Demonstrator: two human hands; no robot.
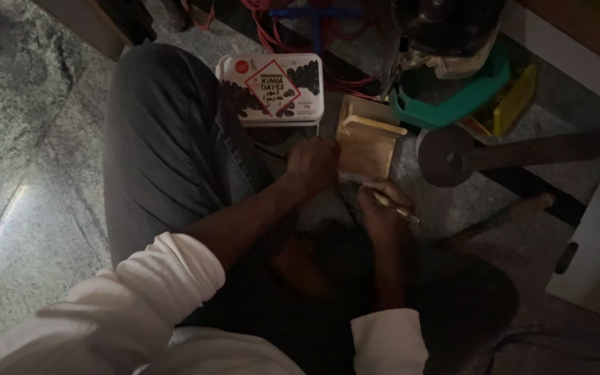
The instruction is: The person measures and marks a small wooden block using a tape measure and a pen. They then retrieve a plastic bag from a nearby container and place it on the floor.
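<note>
Your left hand (312,163) grips the small wooden box (366,142); hold it steady while your right hand (381,208), pinching the thin tool (397,207), works slowly

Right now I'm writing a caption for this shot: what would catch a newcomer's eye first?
The white lidded box pictured with dark fruit, top centre on the floor. Just below, the left hand touches a small tan wooden piece, while the right hand holds a slim metal tool.
</note>
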